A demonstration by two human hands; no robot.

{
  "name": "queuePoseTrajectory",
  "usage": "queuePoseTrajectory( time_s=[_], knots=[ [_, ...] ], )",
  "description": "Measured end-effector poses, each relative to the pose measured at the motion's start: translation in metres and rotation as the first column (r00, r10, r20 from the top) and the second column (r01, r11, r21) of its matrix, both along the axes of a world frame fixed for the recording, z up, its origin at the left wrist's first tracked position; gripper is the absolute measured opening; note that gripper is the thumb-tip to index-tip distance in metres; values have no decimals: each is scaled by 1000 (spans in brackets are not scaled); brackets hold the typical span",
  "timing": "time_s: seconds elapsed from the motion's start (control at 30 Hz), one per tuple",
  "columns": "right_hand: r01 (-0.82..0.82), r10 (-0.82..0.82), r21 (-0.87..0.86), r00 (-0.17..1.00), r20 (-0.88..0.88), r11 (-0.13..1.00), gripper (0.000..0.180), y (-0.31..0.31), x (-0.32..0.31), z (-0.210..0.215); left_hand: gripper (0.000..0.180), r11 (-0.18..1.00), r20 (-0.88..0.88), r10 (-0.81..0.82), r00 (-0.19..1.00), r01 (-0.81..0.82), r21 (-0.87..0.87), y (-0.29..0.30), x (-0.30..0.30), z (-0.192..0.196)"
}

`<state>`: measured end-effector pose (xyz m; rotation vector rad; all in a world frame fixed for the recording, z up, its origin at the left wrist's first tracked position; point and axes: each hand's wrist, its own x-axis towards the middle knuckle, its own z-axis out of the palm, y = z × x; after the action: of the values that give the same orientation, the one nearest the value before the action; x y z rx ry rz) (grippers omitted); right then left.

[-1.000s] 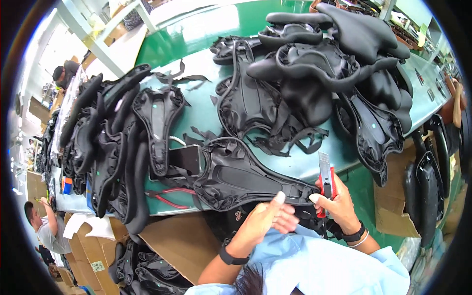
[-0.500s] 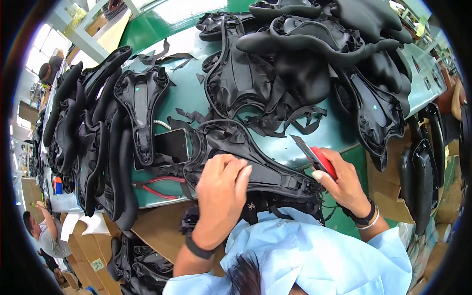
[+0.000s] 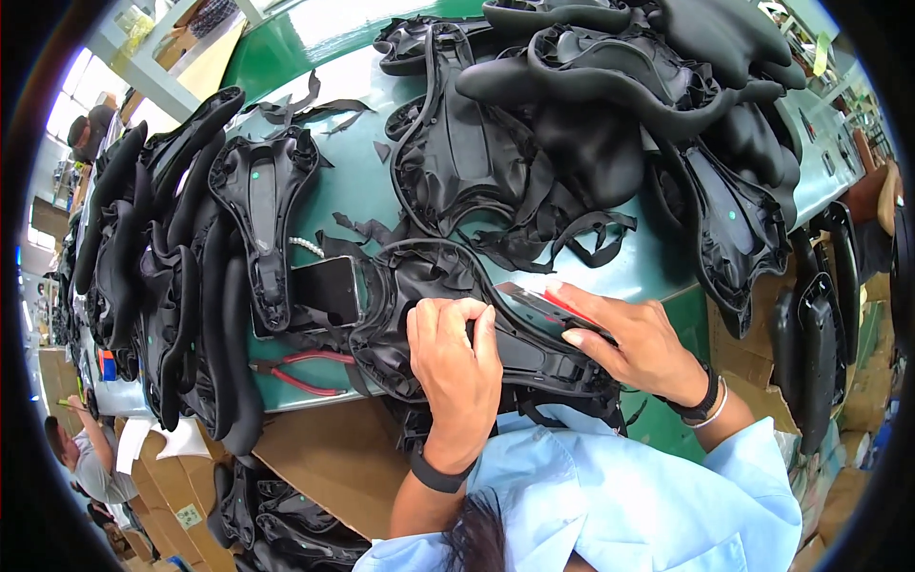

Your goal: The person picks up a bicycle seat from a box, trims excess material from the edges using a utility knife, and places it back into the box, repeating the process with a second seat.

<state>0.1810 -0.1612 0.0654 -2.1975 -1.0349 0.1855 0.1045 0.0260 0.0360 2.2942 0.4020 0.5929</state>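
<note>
A black bike saddle (image 3: 534, 355) lies underside up at the table's near edge, its cover folded in around the rim. My left hand (image 3: 456, 357) is over its middle, thumb and forefinger pinched together; whatever they hold is hidden. In my right hand (image 3: 643, 345) is a red and black utility knife (image 3: 555, 310). Its blade is out and points left over the saddle, toward my left fingertips.
Red-handled pliers (image 3: 303, 372) and a dark phone (image 3: 326, 291) lie left of the saddle. Several more saddles (image 3: 172, 276) are piled at left, with others (image 3: 467, 143) at the back. Black fabric scraps (image 3: 596, 238) are strewn between. Cardboard boxes (image 3: 315, 448) stand below the edge.
My right hand has brought the knife left and slightly down, from beside the saddle to over it. My left hand has shifted a little right, with thumb and forefinger closing together.
</note>
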Motion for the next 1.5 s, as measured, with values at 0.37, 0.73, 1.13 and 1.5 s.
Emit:
queuePoseTrajectory(
  time_s=[0.37,0.73,1.13,1.5],
  knots=[
    [-181,158,-208,980,-125,961,52,3,14,17,16,998,129,-52,990,56,-28,1,-6,-9],
    [-88,131,-547,991,40,833,63,-36,-45,49,16,952,264,-114,958,181,-248,8,-12,-11],
    [270,-232,57,903,-362,961,42,-34,-37,-7,20,218,58,-520,852,198,-956,-19,-85,-3],
    [380,-109,367,806,-582,849,39,-38,-55,-29,47,690,-107,-185,977,51,-722,53,-76,25]
  ],
)
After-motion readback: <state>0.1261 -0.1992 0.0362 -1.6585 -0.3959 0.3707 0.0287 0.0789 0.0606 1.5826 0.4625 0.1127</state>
